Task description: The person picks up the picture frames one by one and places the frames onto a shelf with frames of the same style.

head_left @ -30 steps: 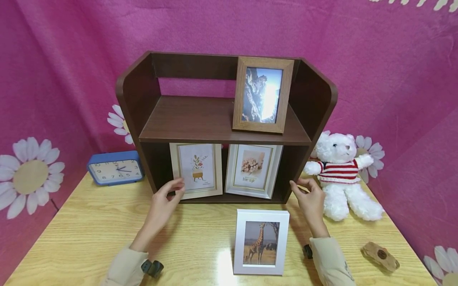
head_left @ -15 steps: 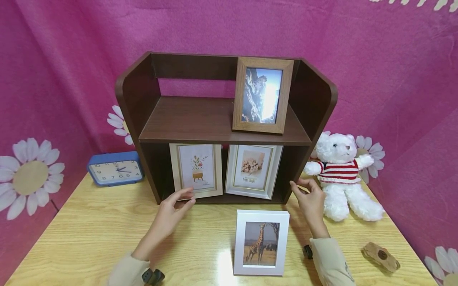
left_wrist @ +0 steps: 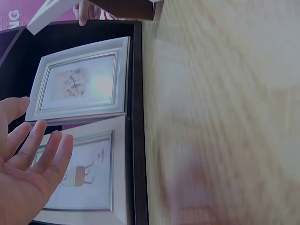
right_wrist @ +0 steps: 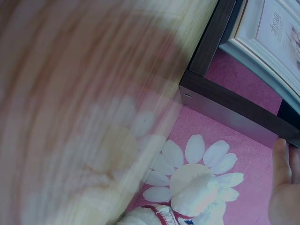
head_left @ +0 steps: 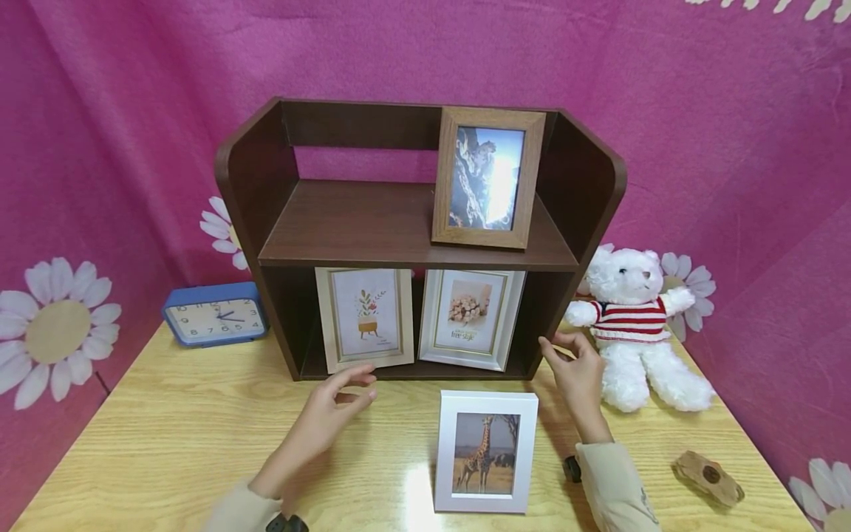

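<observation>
My left hand [head_left: 332,414] is raised over the table just in front of the shelf, fingers spread and holding nothing. Behind it, in the lower compartment, a cream picture frame [head_left: 405,347] with a potted-plant print leans upright. Beside that frame stands a silver-white picture frame [head_left: 465,358] with a flower print. My right hand [head_left: 577,373] has its fingertips at the front edge of the dark brown shelf's [head_left: 332,222] right side panel; in the right wrist view the fingers [right_wrist: 281,164] touch that panel. A white giraffe picture frame [head_left: 485,451] stands on the table between both hands.
A wooden picture frame [head_left: 488,236] with a mountain photo stands on the right of the upper shelf. A blue clock [head_left: 216,314] sits left of the shelf. To the right are a white teddy bear [head_left: 628,325] and a small brown object [head_left: 708,479].
My left hand has come away from the lower left corner of the cream frame, moving right and toward me. The right hand and all the frames have stayed in place.
</observation>
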The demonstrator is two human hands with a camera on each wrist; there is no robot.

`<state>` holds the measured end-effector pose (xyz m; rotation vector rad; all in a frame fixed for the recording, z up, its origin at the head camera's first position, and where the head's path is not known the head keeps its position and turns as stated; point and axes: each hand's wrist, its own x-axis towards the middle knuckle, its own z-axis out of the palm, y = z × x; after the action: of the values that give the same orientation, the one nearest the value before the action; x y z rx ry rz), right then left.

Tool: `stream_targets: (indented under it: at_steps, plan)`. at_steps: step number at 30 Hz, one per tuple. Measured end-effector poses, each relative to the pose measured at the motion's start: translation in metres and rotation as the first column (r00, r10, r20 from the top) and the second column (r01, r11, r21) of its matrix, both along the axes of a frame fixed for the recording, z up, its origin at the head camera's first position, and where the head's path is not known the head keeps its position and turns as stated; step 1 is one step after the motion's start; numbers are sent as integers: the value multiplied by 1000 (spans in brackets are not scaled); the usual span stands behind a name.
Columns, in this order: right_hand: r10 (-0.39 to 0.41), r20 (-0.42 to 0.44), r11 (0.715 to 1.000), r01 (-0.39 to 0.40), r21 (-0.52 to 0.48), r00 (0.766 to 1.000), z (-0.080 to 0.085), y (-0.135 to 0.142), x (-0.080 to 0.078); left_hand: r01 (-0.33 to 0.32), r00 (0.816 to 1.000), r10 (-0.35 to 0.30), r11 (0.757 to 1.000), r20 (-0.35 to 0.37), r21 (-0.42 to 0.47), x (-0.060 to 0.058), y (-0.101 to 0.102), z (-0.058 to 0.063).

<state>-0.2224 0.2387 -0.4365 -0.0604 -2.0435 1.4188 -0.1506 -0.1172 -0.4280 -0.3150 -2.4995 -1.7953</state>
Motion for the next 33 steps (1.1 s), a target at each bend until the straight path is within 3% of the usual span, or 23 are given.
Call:
stream_targets:
  at_steps: [3,9,14,33]
  plan:
    - [3,3,1000,-3,0,1000,0,0,0,27,1000,-27,1000,9,14,3,4,-1]
    - [2,2,1000,-2,4,1000,1,0,0,110,992,-108,994,-62,21,7,10,-5]
    - [5,-5,1000,-4,3,1000,0,0,0,165,984,-161,985,-71,51,11,14,-7]
    - [-7,6,1000,7,12,1000,0,0,1,261,965,-262,959,-2,110,25,33,-12]
